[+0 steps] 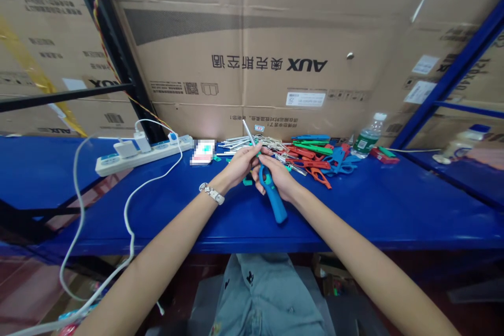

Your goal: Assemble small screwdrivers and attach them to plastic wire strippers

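A blue long-reach lighter [274, 200] is held between both hands over the shelf, its handle slanting down toward me and its metal tube pointing up and away. My left hand [241, 161] is closed around the lower end of the tube. My right hand [277, 174] grips the lighter near the top of its handle, by the trigger opening. Just beyond the hands lies a pile of thin metal tubes [238, 143]. To its right are red lighter handles [311, 161], blue handles [339, 161] and green ones [315, 147]. Small green pieces lie partly hidden by my left hand.
A white power strip [157, 153] with plugs and a loose white cable [128, 215] is at left on the blue shelf [378, 210]. A water bottle [366, 139] stands at right, near a green-and-red box [385, 155]. A large cardboard carton [252, 37] walls off the back.
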The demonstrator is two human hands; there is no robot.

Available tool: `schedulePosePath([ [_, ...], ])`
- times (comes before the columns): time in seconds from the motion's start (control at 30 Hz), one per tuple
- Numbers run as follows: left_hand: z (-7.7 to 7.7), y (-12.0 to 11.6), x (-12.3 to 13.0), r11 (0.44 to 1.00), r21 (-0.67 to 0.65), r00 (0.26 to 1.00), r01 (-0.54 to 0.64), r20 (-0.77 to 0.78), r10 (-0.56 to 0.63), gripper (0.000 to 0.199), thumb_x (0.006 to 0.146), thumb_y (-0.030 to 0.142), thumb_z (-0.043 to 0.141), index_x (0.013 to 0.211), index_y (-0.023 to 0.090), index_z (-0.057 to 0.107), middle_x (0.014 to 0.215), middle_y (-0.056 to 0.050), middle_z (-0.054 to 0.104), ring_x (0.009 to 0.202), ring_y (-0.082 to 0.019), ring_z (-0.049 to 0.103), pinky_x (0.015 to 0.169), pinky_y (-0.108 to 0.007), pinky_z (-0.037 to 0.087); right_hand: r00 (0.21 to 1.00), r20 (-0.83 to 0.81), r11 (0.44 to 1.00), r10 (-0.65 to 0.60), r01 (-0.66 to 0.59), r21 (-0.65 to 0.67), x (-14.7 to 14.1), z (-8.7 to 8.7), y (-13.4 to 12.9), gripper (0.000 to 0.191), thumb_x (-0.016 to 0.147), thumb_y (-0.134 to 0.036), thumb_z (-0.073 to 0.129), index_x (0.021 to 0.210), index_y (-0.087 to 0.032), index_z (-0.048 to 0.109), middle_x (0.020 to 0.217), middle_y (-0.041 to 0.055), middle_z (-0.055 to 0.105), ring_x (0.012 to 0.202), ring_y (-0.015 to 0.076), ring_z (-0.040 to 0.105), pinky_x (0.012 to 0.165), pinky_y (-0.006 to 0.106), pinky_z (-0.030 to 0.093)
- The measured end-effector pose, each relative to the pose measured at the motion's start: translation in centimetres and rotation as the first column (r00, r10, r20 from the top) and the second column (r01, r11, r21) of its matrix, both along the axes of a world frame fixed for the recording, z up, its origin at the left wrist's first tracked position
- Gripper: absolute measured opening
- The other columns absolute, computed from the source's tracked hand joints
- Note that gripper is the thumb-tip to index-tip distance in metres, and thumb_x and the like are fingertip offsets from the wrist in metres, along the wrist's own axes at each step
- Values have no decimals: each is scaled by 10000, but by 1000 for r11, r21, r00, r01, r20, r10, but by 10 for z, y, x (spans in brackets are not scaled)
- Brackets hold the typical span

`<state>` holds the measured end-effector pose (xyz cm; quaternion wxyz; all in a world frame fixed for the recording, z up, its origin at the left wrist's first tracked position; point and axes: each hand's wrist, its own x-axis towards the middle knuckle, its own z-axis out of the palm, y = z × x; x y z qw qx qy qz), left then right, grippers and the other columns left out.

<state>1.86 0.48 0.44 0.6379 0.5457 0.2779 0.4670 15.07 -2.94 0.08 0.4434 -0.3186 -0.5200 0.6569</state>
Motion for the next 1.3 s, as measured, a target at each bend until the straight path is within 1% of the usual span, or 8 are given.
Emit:
schedulePosePath([
  [0.2,21,7,-5,959,-116,917,-259,281,282,358,934,481,747,800,165,644,652,15,603,567,-101,564,615,-247,490,994,71,994,82,-86,65,-3,-3,-3,273,995,-493,526,1009,-220,513,496,-46,641,310,166,555,323,230,435],
  [0.47,45,19,-1,967,-207,862,-151,451,231,462,1063,372,575,665,195,422,574,70,296,486,-76,318,521,-216,370,990,138,992,43,-58,110,-4,-4,-2,345,979,-574,516,914,-237,484,451,-36,629,301,171,558,326,221,422],
  [0.7,66,59,-26,906,-152,762,-395,496,416,482,1091,353,505,651,213,364,556,65,228,472,-104,210,489,-249,294,984,170,983,49,-78,164,2,-4,-1,404,956,-633,530,852,-251,450,458,-38,632,298,172,563,320,222,407],
  [0.77,59,62,-36,888,-95,776,-450,450,442,461,1077,378,530,663,218,405,556,64,260,476,-108,244,508,-249,309,989,146,986,-9,-16,166,5,-2,0,374,966,-599,519,854,-249,448,453,-35,628,299,173,565,319,222,406],
  [0.87,33,54,-45,872,130,878,-473,147,455,453,1013,465,622,658,218,487,551,54,332,493,-122,285,520,-251,303,987,115,984,-113,95,152,10,2,4,335,975,-555,513,862,-243,461,452,-33,622,298,178,563,317,229,409],
  [1.0,-5,42,-45,784,572,852,-242,-261,454,351,869,504,772,690,221,666,701,-30,569,715,-206,486,728,-291,422,976,144,983,-161,146,109,11,2,7,295,981,-508,513,884,-230,500,443,-33,608,296,182,559,313,236,407],
  [1.13,-19,45,-45,696,704,759,-141,-374,533,353,820,560,765,695,236,700,690,-34,482,760,-250,466,824,-352,416,970,166,982,-180,166,91,10,0,9,295,979,-506,536,925,-216,553,440,-37,593,294,180,554,308,232,377],
  [1.3,-15,44,-50,643,755,697,-130,-392,601,362,865,567,700,751,224,724,782,-59,526,802,-251,487,839,-360,408,963,178,978,-202,190,83,12,-4,13,288,980,-502,553,891,-228,555,457,-31,594,302,183,556,321,247,380],
])
